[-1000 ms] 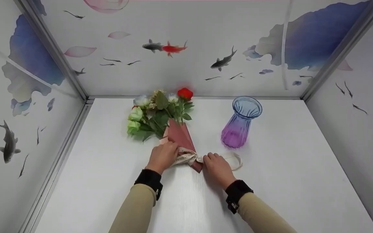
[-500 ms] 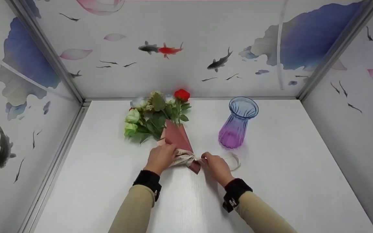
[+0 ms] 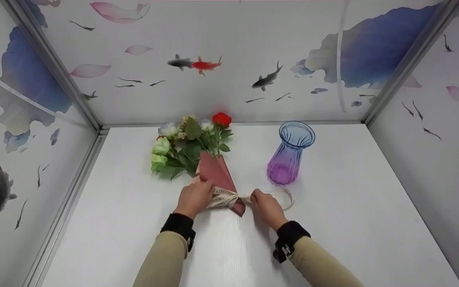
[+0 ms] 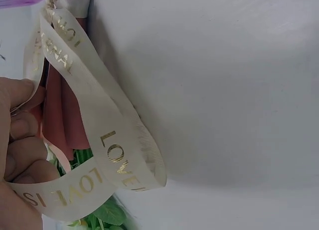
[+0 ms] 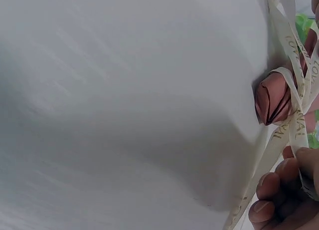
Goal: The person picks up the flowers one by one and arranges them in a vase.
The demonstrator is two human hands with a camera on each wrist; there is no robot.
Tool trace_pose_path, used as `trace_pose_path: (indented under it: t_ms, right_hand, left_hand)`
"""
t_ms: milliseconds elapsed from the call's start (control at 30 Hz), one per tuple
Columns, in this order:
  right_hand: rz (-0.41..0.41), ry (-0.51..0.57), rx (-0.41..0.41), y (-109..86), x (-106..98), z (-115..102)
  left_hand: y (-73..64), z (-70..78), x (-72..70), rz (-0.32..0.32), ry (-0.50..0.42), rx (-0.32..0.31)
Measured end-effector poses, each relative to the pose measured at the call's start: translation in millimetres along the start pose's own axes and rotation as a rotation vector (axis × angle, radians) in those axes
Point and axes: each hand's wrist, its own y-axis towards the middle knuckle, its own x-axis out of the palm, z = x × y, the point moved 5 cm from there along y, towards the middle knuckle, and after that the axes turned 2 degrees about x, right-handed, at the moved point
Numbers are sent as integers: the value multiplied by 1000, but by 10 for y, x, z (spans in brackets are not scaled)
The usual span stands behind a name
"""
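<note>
A bouquet wrapped in dusty-red paper (image 3: 215, 171) lies on the table, its narrow end toward me. Around that end is tied a cream ribbon (image 3: 224, 199) with gold lettering, knotted at the paper. My left hand (image 3: 195, 198) pinches the ribbon on the left of the knot between thumb and curled fingers; in the left wrist view a wide ribbon loop (image 4: 117, 155) hangs beside it. On the other side my right hand (image 3: 268, 208) pinches another length of ribbon close to the knot. The right wrist view shows the folded paper tip (image 5: 273, 98) just beyond those fingers.
Behind the paper spread green, white and red artificial flowers (image 3: 161, 146) with leaves. A blue-to-purple glass vase (image 3: 285, 163) stands upright at the back right. A loose ribbon end (image 3: 291, 199) curls on the white table (image 3: 345, 215) beyond my right hand. Printed walls enclose the table.
The ribbon between my hands has been drawn straighter, and its lettering shows more near the left hand. My right fingers have shifted their pinch slightly. The head view has tilted a little.
</note>
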Motion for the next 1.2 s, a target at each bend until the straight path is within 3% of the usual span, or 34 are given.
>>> trace_pose_path:
  t_ms: [200, 500, 633, 1000, 1200]
  right_hand:
    - [-4, 18, 3, 3, 23, 34]
    - [-45, 47, 75, 22, 40, 122]
    - [-46, 53, 93, 17, 24, 137]
    - [-29, 21, 47, -22, -24, 121]
    - [-38, -6, 82, -24, -28, 140]
  left_hand:
    - [-23, -23, 13, -16, 9, 2]
    - [-63, -94, 63, -102, -34, -66]
    - [-71, -118, 65, -105, -33, -73]
    - [-104, -177, 21, -119, -40, -103]
    - [-114, -220, 17, -138, -43, -122]
